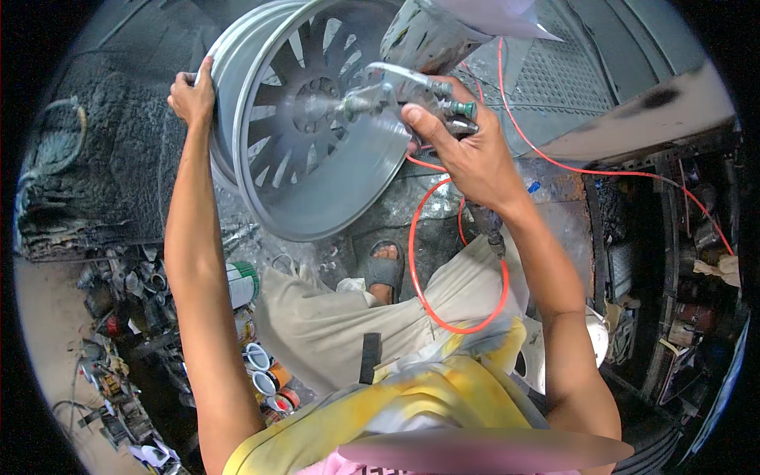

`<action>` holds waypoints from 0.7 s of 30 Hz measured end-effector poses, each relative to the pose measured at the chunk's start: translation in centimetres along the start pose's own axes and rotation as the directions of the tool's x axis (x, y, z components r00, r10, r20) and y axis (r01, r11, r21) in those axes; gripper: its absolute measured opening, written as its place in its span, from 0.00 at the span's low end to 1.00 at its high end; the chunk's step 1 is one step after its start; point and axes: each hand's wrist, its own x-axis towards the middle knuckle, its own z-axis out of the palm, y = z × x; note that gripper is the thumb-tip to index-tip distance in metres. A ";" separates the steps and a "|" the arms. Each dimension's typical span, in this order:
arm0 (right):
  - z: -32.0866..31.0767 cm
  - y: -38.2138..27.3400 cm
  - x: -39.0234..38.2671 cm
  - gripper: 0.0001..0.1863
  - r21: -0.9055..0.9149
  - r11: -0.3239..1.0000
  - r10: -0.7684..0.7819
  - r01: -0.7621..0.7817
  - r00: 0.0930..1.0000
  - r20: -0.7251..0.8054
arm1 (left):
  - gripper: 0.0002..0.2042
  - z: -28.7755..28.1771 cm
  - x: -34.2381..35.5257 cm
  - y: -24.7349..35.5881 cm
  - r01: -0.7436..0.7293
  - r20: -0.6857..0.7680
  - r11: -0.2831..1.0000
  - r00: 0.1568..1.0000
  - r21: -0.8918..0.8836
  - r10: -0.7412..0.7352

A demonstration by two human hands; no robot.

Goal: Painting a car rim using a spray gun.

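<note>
A grey multi-spoke wheel rim [321, 190] stands tilted in the upper middle of the head view. My left hand [192, 95] grips its outer left edge with closed fingers. My right hand [467, 158] is wrapped round a metal spray gun [384, 99] with green and dark knobs, its nozzle facing the wheel's hub. A red hose [414, 261] joins a fitting below that hand and loops down over my clothing. The gun partly hides the wheel's right side.
A paint-streaked cylinder [419, 39] stands behind the wheel. My sandalled foot [385, 261] is on the stained floor. Paint cans [269, 372] and cluttered parts [119, 301] lie at lower left. Dark shelving [673, 261] with assorted items runs along the right.
</note>
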 end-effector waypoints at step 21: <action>-1.1 0.3 -2.8 0.20 -0.262 0.965 -0.061 0.008 0.980 -0.192 | 0.37 -2.2 0.9 1.4 -0.058 0.204 0.980 0.979 0.190 0.019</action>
